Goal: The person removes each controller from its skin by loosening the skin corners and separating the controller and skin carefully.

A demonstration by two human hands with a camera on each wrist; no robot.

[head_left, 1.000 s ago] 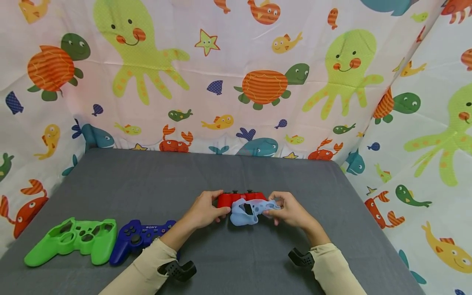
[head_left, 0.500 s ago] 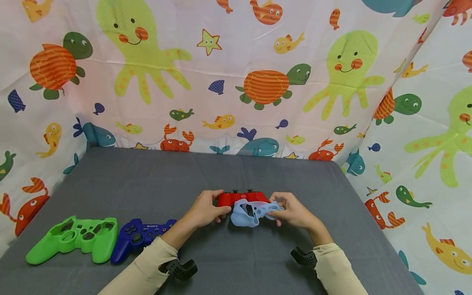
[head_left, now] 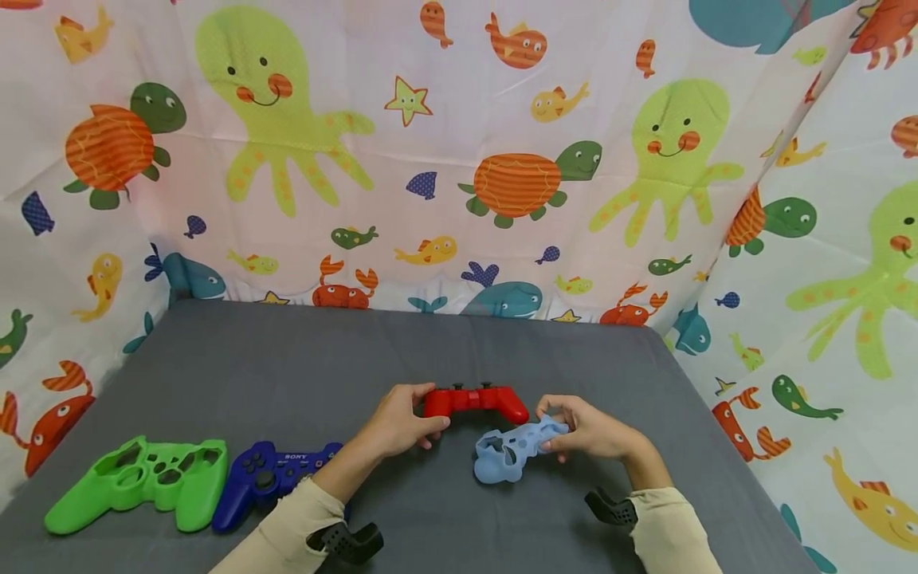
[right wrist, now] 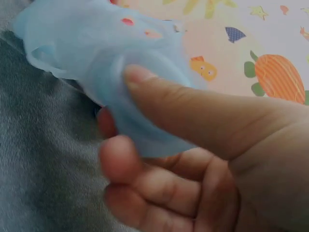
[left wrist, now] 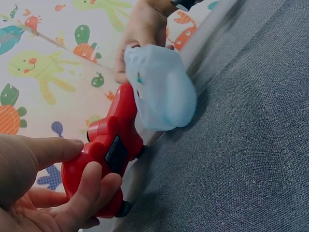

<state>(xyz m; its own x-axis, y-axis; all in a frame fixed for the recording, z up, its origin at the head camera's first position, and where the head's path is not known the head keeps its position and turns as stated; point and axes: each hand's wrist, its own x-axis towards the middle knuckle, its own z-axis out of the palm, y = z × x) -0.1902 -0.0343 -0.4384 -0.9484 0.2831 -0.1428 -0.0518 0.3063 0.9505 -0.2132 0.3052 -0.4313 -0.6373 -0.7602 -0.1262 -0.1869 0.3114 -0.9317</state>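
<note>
My left hand (head_left: 403,421) grips one handle of a red game controller (head_left: 476,401), its thumb and fingers on either side of the handle. In the left wrist view the controller's underside with a dark label faces the camera. To the right, my right hand (head_left: 591,430) pinches one end of a light blue silicone controller cover (head_left: 511,453). The cover is soft and has cut-out holes; its free end points left, in front of the red controller. Seen from the right wrist, the thumb presses on the cover (right wrist: 96,63) with the fingers beneath it.
On the left of the grey cloth-covered table (head_left: 308,351) lie a green controller cover (head_left: 147,482) and a blue Sony controller (head_left: 261,474), partly behind the left forearm. A curtain (head_left: 459,119) printed with sea animals stands along the back and sides.
My right hand has drawn the light blue cover to the right and toward me, off the front of the red controller, now fully uncovered. The left hand keeps its grip.
</note>
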